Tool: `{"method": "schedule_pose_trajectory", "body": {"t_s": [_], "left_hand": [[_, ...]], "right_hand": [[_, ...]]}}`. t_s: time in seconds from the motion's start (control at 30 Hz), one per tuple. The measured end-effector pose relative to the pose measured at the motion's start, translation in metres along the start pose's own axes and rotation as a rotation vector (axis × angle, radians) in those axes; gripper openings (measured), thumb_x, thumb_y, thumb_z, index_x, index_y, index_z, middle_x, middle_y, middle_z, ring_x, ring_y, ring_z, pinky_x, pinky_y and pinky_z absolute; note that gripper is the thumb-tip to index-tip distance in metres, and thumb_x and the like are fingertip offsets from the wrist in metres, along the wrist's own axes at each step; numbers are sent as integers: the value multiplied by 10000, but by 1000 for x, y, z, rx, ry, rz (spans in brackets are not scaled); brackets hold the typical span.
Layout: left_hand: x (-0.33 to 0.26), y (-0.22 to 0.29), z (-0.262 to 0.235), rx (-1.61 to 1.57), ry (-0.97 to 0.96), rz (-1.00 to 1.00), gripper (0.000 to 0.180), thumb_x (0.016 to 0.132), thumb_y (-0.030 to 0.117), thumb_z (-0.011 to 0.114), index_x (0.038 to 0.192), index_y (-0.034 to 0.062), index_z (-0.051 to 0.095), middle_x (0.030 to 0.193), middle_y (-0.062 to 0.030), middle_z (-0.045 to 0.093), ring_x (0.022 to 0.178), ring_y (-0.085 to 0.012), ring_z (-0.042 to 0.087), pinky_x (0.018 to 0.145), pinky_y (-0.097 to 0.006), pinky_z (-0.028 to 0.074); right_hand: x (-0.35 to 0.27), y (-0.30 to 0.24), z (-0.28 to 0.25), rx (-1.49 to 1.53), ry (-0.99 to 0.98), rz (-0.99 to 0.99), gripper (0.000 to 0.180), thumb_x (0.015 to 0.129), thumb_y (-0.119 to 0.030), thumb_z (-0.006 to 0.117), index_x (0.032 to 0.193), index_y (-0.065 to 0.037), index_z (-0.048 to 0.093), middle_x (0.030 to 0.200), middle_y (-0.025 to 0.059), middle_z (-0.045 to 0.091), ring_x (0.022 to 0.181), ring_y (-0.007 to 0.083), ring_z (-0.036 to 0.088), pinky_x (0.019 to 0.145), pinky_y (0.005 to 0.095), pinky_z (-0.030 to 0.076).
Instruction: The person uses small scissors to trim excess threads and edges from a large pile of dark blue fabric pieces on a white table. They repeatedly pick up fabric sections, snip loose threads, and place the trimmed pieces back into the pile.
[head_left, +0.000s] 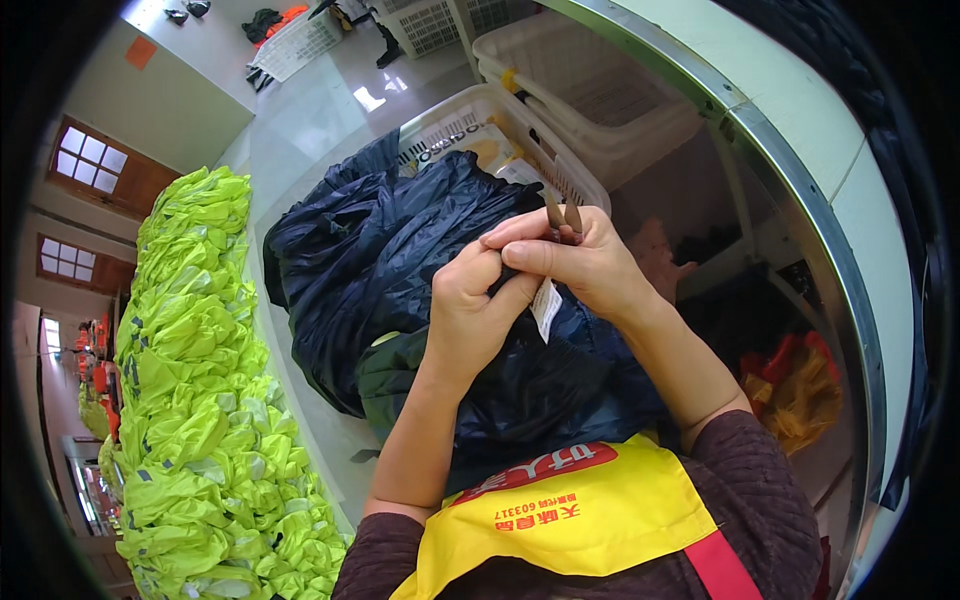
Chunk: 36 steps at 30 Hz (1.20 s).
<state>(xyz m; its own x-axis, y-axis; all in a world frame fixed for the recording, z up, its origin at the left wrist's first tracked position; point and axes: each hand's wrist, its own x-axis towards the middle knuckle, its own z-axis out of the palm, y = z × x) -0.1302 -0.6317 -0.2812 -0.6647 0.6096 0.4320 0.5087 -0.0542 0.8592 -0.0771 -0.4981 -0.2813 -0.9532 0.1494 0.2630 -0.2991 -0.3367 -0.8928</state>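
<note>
Navy, thin and shiny fabric of one dark garment [400, 250] lies bunched under both hands. The left hand [470, 310] has its fingers [462, 272] closed on a fold of this cloth. The right hand [585, 265] pinches one small pair of snips [562, 218], two metal tips standing up above its fingers. One white rectangular tag [546, 308] hangs just below the fingers. Behind them stand two white plastic baskets [500, 125] with slotted walls. Far left of the fingers, one long heap of neon yellow vests [195, 400] lies crumpled.

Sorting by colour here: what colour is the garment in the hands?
Dark navy garment, white tag; head view.
</note>
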Motion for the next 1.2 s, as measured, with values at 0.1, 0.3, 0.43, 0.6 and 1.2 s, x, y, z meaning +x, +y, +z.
{"method": "schedule_pose_trajectory", "body": {"t_s": [0.1,0.3,0.43,0.6,1.2], "left_hand": [[-3,-6,0,-5,11,1,117,730,18,675,771,-45,584,732,-103,579,651,-193,559,598,-283,445],[-6,1,-3,-60,-15,-90,109,752,20,679,818,-35,612,752,-52,580,669,-125,544,609,-251,434],[-7,-1,-5,-78,-91,-127,100,778,12,674,864,-29,645,796,-7,590,698,-67,534,623,-200,419],[-11,2,-6,-96,-61,-114,75,780,26,683,801,-26,632,717,12,537,637,-53,486,571,-193,374],[-11,2,-3,-85,-197,-108,148,733,51,708,864,0,661,758,-49,580,677,-135,545,599,-245,422]], "right_hand": [[-4,9,1,-123,91,-94,152,800,-102,660,901,10,679,807,46,657,734,71,586,664,196,460],[-1,2,-3,-426,96,-292,135,782,-105,673,869,-3,681,784,58,658,700,67,584,635,207,460],[-1,-16,-13,-248,105,-187,195,863,-190,613,940,-15,654,865,53,664,677,64,577,610,182,463],[-19,-34,-62,-255,-65,85,521,943,-503,318,871,-52,569,743,45,614,609,85,549,505,187,409],[-31,-25,-60,-778,-412,-54,297,914,-276,496,941,7,581,691,99,566,622,211,544,568,314,421]]}}
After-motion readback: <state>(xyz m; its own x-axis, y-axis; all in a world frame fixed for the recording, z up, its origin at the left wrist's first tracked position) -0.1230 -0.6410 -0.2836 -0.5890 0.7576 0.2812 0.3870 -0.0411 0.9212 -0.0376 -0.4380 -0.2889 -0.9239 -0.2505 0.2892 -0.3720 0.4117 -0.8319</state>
